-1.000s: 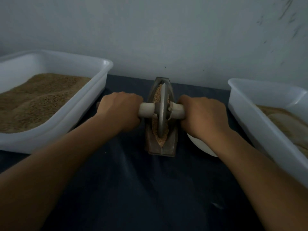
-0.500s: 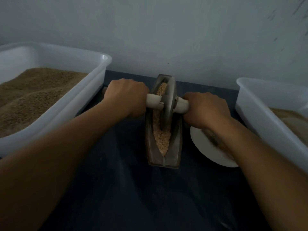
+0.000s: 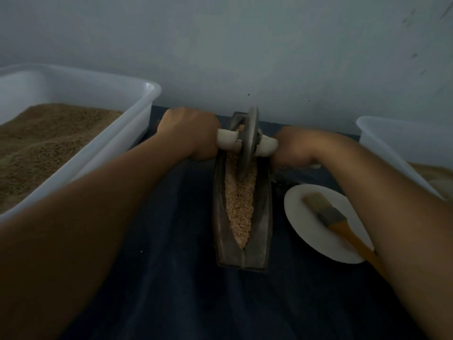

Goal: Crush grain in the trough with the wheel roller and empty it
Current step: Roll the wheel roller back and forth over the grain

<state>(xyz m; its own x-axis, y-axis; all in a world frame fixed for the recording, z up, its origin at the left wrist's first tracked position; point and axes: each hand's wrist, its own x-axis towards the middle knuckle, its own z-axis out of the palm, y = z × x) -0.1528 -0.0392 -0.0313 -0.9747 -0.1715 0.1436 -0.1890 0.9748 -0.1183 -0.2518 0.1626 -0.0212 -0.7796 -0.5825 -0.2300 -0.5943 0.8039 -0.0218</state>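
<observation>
Both forearms reach straight out, wrists level. The left hand (image 3: 190, 133) is curled tight round the left end of the pale handle (image 3: 226, 141), knuckles up; the right hand (image 3: 293, 148) wraps the other end the same way. Between them the grey metal wheel roller (image 3: 248, 143) stands upright at the far end of the trough (image 3: 263, 212), a narrow, dull, boat-shaped channel on the dark cloth (image 3: 171, 266). Coarse tan grain (image 3: 239, 204) fills its groove (gritty, half broken). Right of it a brush (image 3: 328, 214) lies on a white disc (image 3: 308, 231). Two white plastic tubs (image 3: 137, 114) flank everything.
</observation>
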